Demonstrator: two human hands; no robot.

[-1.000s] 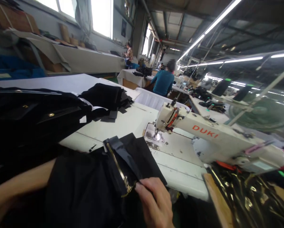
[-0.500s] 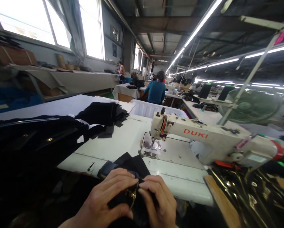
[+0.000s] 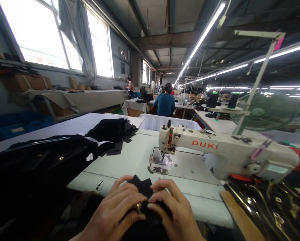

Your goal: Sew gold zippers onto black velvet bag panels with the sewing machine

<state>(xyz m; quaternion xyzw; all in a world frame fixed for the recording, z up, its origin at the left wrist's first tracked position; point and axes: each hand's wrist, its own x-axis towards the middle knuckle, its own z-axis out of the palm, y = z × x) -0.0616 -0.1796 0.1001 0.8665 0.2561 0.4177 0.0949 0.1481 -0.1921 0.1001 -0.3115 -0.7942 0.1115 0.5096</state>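
Both hands are together at the table's front edge, low in the middle of the view. My left hand (image 3: 119,207) is closed around a gold-coloured metal piece (image 3: 138,207) and the black fabric next to it. Opposite it, the fingers of my right hand (image 3: 171,204) pinch the same black fabric piece (image 3: 144,187), whose square-cut ends stick up between the hands. Fingers cover part of the metal piece, so its exact kind is not plain. Beyond the hands stands a white sewing machine (image 3: 205,144), its needle area over the bare metal plate (image 3: 165,160).
Left on the table lies a heap of black fabric pieces (image 3: 109,130). Black straps with gold hardware (image 3: 277,207) lie at the right by a wooden board (image 3: 240,214). A white bin (image 3: 150,124) stands behind the table. Farther back a person in blue (image 3: 165,103) sits.
The view has tilted up slightly. My hands have turned the black piece, and less of the fabric and gold metal now shows between them.
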